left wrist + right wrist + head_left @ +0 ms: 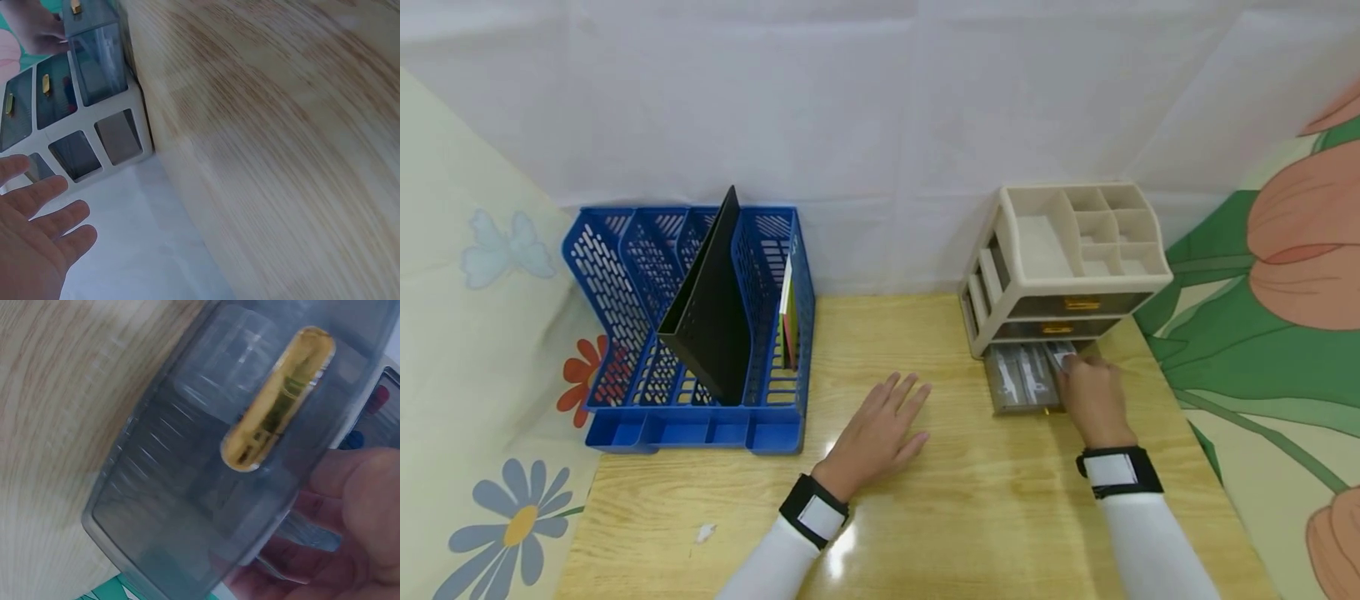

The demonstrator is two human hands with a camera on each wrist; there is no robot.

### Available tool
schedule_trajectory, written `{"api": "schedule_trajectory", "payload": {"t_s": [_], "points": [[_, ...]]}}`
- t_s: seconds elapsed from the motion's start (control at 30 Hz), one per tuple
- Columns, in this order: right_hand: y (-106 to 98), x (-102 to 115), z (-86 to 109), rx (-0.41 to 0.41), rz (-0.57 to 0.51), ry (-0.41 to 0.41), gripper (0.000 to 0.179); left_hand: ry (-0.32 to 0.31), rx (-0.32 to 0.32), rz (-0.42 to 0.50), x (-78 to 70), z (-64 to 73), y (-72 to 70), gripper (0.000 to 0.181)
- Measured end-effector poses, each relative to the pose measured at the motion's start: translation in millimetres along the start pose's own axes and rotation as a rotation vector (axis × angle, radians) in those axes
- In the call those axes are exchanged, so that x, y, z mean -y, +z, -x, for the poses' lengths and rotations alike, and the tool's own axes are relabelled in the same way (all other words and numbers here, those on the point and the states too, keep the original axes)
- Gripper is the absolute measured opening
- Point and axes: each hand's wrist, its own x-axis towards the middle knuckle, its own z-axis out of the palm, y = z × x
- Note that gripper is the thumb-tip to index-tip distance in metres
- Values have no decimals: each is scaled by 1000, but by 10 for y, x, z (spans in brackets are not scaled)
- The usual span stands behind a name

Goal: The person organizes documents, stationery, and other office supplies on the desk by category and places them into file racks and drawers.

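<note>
The bottom drawer (1030,410) of a small beige desktop organizer (1011,287) is pulled out; its front is smoky see-through plastic with a gold handle (278,400). Inside lie clear packets (1021,375) with white contents. My right hand (1093,400) reaches over the drawer's right side, fingers curled round a clear plastic packet (307,531), which the hand partly hides. What the packet contains I cannot tell. My left hand (876,429), fingers spread, is over the wooden table (940,517), left of the organizer and touching no object.
A blue file rack (696,417) stands at the left, with a black folder (718,325) leaning in it and thin booklets (788,321) in its right slot. Open compartments (1097,225) top the organizer. A white scrap (705,532) lies near the front left.
</note>
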Motion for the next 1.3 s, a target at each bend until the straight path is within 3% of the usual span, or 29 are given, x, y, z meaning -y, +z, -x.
{"api": "schedule_trajectory", "payload": {"t_s": [0.1,0.33,0.53,0.73,0.97,1.1,1.3], "points": [[17,-16,0,80,-21,66,17,-6,-4,8,20,10,-2,65],[39,-84,3,367,-100,275,37,-21,14,20,53,41,35,65],[80,-142,13,433,-129,296,39,-13,54,-6,73,97,59,65],[68,-127,51,356,-144,244,32,-9,64,-3,112,141,69,65],[-47,-48,132,33,-171,138,22,-2,39,-37,209,152,7,67],[-167,-5,180,-18,-281,211,23,17,13,-49,266,161,-82,67],[-291,49,336,-119,-400,438,28,55,-5,-76,366,208,-221,69]]}}
